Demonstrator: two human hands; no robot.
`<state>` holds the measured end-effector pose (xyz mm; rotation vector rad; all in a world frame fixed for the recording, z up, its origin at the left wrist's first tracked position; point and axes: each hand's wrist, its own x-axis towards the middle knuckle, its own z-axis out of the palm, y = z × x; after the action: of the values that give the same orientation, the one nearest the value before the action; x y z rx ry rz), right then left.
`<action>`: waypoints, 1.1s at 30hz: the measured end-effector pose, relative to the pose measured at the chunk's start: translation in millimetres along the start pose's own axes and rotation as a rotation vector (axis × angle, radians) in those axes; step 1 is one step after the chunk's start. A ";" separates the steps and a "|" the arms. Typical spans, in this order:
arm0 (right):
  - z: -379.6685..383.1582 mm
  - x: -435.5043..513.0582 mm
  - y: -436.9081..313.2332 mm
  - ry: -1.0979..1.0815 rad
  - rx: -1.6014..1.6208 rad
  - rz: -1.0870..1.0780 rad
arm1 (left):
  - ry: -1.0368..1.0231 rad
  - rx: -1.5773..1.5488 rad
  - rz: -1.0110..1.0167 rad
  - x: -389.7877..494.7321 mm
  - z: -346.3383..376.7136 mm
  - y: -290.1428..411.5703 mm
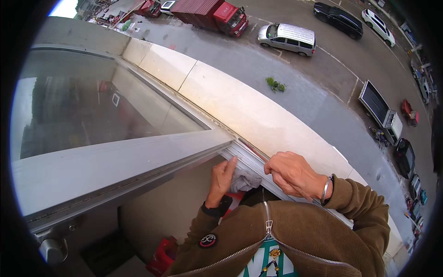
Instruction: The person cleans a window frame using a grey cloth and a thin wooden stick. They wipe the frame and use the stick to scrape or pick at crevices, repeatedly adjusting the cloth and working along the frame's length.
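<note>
My left hand (220,178) is at the inner side of a white window track (247,155), thumb raised and fingers curled. A grey cloth (245,180) lies bunched right against it; whether the fingers grip it is hidden. Over the track, farther right, my right hand (294,175) has its fingers curled downward. A thin reddish strip (254,149) runs along the track's outer edge towards these fingers. I cannot tell whether the right hand holds it. A sliding window sash (121,159) with a pale frame stands to the left, its end near the track.
Outside the track runs a pale tiled ledge (235,98), with a drop beyond to a car park holding a red truck (221,17) and a silver van (289,38). Indoors, a red object (162,256) and a metal knob-like fitting (53,251) show low on the left.
</note>
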<state>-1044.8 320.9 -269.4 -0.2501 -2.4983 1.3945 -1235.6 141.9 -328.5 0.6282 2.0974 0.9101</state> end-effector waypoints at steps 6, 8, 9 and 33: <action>27.4 65.4 17.6 0.028 -0.110 -0.159 | 0.021 -0.064 0.048 1.9 1.5 -6.8; 33.2 78.0 25.8 0.080 -0.069 -0.240 | 0.050 -0.050 0.068 2.4 3.6 -7.3; 31.2 73.6 21.0 0.056 -0.065 -0.187 | 0.061 -0.042 0.070 1.8 3.7 -9.3; 12.1 129.2 47.4 -0.074 0.411 -0.034 | 0.069 -0.028 0.106 -2.3 5.2 -7.3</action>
<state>-1170.2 371.8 -296.6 -0.0720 -2.1888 1.8852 -1231.1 137.8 -335.5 0.7079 2.1256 1.0318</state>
